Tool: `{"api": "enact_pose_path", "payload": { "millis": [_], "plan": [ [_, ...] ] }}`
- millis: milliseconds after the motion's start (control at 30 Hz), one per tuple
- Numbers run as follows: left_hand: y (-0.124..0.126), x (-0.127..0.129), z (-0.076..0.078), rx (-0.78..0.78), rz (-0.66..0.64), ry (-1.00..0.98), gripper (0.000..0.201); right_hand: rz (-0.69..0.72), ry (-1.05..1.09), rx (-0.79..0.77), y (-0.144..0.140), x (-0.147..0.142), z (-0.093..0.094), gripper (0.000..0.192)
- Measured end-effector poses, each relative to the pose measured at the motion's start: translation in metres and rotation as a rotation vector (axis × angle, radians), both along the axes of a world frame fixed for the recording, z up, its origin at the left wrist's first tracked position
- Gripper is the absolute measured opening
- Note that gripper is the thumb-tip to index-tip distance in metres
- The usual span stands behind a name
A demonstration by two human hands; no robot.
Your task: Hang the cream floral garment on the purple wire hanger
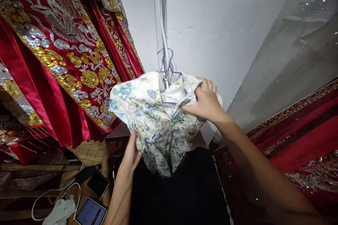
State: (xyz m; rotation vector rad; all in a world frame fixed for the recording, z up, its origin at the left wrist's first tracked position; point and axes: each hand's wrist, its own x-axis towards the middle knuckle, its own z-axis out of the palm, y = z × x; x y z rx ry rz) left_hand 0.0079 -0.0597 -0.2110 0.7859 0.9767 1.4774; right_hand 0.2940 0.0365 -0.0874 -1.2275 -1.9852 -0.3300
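A white floral top [150,116] with blue flowers hangs in front of me on a purple wire hanger [171,72]. My right hand [207,100] grips the fabric by the neckline on the right side, thumb toward the neck opening. Lower on the left, my left hand [132,153] holds the garment's side edge; its thumb lies along the cloth and most fingers are hidden behind it. The hanger's hook sits by a white strap [163,28] running down the wall. The lower part of the top bunches into folds.
Red garments with gold and silver embroidery [87,66] hang at the left. A clear plastic cover [285,42] and red cloth [311,123] are at the right. Lower left, a lit phone [91,211], a dark phone [98,184] and a white cable [39,197] lie on a wooden surface.
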Motion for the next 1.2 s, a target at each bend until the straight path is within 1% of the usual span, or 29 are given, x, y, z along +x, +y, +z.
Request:
{"api": "enact_pose_path", "payload": {
  "millis": [67,133,200,267,300,333,367,400,467,533,567,600,633,667,733,767,800,833,900,933,967,1033,1100,1133,1200],
  "plan": [
    [-0.010,0.010,-0.011,-0.033,0.014,0.013,0.076,0.094,-0.023,-0.023,-0.014,-0.011,0.005,0.082],
    [-0.017,0.019,-0.020,-0.067,-0.009,0.003,0.079,0.223,0.020,-0.096,-0.036,-0.019,0.002,0.083],
    [-0.021,0.027,-0.031,-0.103,-0.024,-0.042,0.078,0.402,0.123,-0.189,-0.060,-0.027,-0.011,0.072],
    [-0.023,0.034,-0.040,-0.128,-0.014,-0.088,0.076,0.540,0.317,-0.264,-0.079,-0.035,-0.037,0.051],
    [-0.025,0.037,-0.043,-0.140,-0.008,-0.107,0.075,0.552,0.455,-0.295,-0.085,-0.041,-0.053,0.039],
    [-0.026,0.040,-0.045,-0.154,-0.005,-0.122,0.073,0.514,0.623,-0.317,-0.090,-0.047,-0.071,0.029],
    [-0.027,0.042,-0.046,-0.168,-0.011,-0.131,0.072,0.422,0.798,-0.342,-0.094,-0.053,-0.088,0.024],
    [-0.028,0.045,-0.047,-0.176,-0.024,-0.137,0.071,0.321,0.941,-0.398,-0.096,-0.060,-0.105,0.024],
    [-0.029,0.048,-0.045,-0.178,-0.044,-0.134,0.069,0.274,1.031,-0.593,-0.097,-0.071,-0.130,0.032],
    [-0.029,0.049,-0.044,-0.161,-0.042,-0.104,0.065,0.332,0.997,-0.755,-0.098,-0.078,-0.142,0.040],
    [-0.028,0.050,-0.045,-0.149,-0.019,-0.078,0.062,0.365,0.978,-0.796,-0.098,-0.079,-0.144,0.042],
    [-0.027,0.051,-0.045,-0.134,0.034,-0.035,0.061,0.386,0.976,-0.813,-0.098,-0.079,-0.144,0.043],
    [-0.026,0.053,-0.046,-0.104,0.131,0.026,0.060,0.390,0.989,-0.818,-0.098,-0.078,-0.144,0.043],
    [-0.025,0.055,-0.048,-0.054,0.272,0.107,0.061,0.386,1.009,-0.828,-0.097,-0.076,-0.145,0.042],
    [-0.024,0.063,-0.052,0.097,0.603,0.315,0.063,0.365,1.048,-0.856,-0.097,-0.073,-0.148,0.040],
    [-0.024,0.069,-0.054,0.182,0.702,0.421,0.061,0.352,1.056,-0.869,-0.096,-0.072,-0.151,0.039],
    [-0.024,0.075,-0.056,0.260,0.709,0.513,0.057,0.342,1.057,-0.876,-0.096,-0.072,-0.153,0.037],
    [-0.023,0.081,-0.058,0.314,0.627,0.580,0.051,0.344,1.049,-0.881,-0.097,-0.072,-0.156,0.036],
    [-0.021,0.092,-0.063,0.339,0.350,0.610,0.038,0.390,1.021,-0.903,-0.099,-0.074,-0.159,0.034],
    [-0.018,0.097,-0.066,0.318,0.245,0.581,0.031,0.425,1.005,-0.929,-0.101,-0.074,-0.159,0.033],
    [-0.016,0.101,-0.069,0.288,0.192,0.543,0.025,0.455,0.989,-0.963,-0.102,-0.074,-0.159,0.033],
    [-0.010,0.105,-0.075,0.244,0.190,0.503,0.013,0.476,0.964,-1.023,-0.102,-0.071,-0.153,0.030],
    [-0.007,0.107,-0.080,0.248,0.180,0.552,0.016,0.451,0.975,-1.022,-0.095,-0.065,-0.139,0.026],
    [-0.006,0.108,-0.083,0.258,0.160,0.591,0.019,0.434,0.993,-0.990,-0.089,-0.062,-0.128,0.024],
    [-0.008,0.111,-0.089,0.272,0.121,0.643,0.019,0.404,1.052,-0.892,-0.070,-0.055,-0.098,0.024]
  ]
}}
